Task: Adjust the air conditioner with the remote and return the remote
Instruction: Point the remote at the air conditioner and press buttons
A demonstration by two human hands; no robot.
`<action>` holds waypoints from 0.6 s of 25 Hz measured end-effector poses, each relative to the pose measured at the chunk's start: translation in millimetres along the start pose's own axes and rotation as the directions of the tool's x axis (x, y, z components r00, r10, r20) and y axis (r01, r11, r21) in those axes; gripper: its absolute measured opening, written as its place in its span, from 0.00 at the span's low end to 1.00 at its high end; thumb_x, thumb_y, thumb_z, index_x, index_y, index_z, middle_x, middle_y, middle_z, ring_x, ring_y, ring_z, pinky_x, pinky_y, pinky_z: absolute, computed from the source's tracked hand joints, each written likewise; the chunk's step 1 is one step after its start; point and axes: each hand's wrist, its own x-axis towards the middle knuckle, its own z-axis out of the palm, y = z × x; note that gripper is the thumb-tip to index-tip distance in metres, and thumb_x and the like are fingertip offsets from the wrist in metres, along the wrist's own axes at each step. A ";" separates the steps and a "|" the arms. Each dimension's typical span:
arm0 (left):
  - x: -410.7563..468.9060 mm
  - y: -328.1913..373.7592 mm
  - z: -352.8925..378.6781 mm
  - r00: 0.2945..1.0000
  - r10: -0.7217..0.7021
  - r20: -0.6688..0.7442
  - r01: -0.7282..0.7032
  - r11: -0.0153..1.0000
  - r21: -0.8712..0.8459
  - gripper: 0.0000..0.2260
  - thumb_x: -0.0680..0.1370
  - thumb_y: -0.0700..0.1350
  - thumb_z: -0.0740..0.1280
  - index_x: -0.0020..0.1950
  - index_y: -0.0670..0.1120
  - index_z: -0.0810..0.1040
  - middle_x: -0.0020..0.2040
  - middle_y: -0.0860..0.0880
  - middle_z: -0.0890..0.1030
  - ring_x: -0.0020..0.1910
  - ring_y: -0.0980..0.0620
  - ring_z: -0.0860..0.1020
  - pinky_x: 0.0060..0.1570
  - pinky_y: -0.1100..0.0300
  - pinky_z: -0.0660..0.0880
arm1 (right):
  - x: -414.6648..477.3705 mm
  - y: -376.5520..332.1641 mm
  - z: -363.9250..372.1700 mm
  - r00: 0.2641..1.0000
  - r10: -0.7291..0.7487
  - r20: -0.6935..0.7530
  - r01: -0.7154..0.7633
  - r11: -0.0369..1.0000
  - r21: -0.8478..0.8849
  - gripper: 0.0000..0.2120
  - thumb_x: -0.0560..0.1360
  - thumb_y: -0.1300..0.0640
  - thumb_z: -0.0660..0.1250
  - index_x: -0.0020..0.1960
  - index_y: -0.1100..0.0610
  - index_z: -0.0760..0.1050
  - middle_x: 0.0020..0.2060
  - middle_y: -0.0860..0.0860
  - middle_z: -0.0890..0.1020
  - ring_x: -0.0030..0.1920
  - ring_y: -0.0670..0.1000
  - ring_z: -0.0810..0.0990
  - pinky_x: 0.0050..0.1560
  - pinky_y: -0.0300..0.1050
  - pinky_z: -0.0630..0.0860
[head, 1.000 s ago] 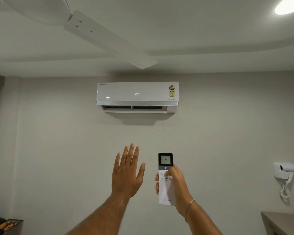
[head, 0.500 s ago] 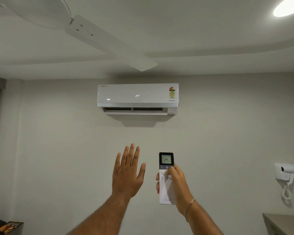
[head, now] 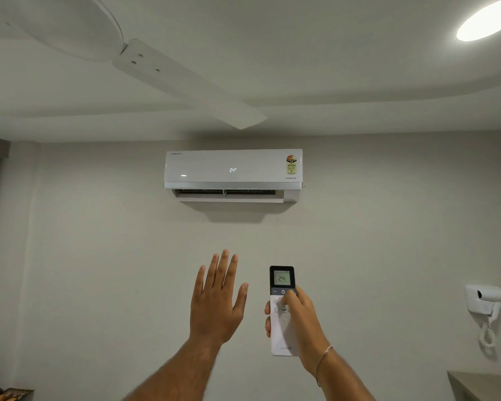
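A white wall air conditioner [head: 233, 169] hangs high on the wall ahead, its flap open and its panel showing 24. My right hand [head: 300, 322] holds a white remote [head: 282, 338] upright and pointed at it, with the thumb on the buttons just under the dark screen, which reads 24. My left hand [head: 216, 299] is raised beside the remote, to its left, palm toward the wall, fingers spread and holding nothing.
A white ceiling fan [head: 185, 82] hangs overhead at the left, with a round ceiling light [head: 488, 20] at the top right. A wall-mounted hair dryer [head: 485, 302] with a coiled cord is at the right, above a counter corner [head: 483, 384].
My right thumb has slid up the remote toward the power-button row. The view has tilted slightly upward; both hands stay raised in about the same place.
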 end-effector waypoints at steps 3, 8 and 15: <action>-0.4 -0.2 -0.2 1.000 0.005 -0.004 -0.005 1.000 -0.001 0.31 0.86 0.61 0.52 0.88 0.52 0.51 0.89 0.49 0.52 0.88 0.49 0.48 0.84 0.43 0.49 | -1.8 1.1 -0.2 1.000 0.004 -0.002 -0.004 1.000 -0.005 0.11 0.88 0.58 0.58 0.63 0.57 0.78 0.38 0.60 0.86 0.30 0.59 0.82 0.34 0.50 0.82; 2.1 2.1 -2.2 1.000 0.003 -0.012 -0.003 1.000 -0.006 0.31 0.87 0.62 0.49 0.88 0.53 0.51 0.89 0.50 0.52 0.88 0.49 0.49 0.84 0.43 0.49 | -4.2 -2.3 0.8 0.999 0.026 0.027 -0.028 0.998 0.058 0.14 0.80 0.57 0.62 0.62 0.61 0.77 0.38 0.63 0.84 0.29 0.60 0.80 0.33 0.50 0.81; 2.1 3.8 -6.0 1.000 0.007 -0.018 -0.007 1.000 0.000 0.31 0.87 0.60 0.52 0.88 0.52 0.53 0.89 0.49 0.53 0.88 0.49 0.50 0.84 0.43 0.50 | -2.5 -5.5 -0.6 0.998 0.004 0.068 -0.010 0.996 0.088 0.12 0.73 0.58 0.63 0.55 0.61 0.77 0.38 0.64 0.82 0.29 0.59 0.79 0.32 0.48 0.79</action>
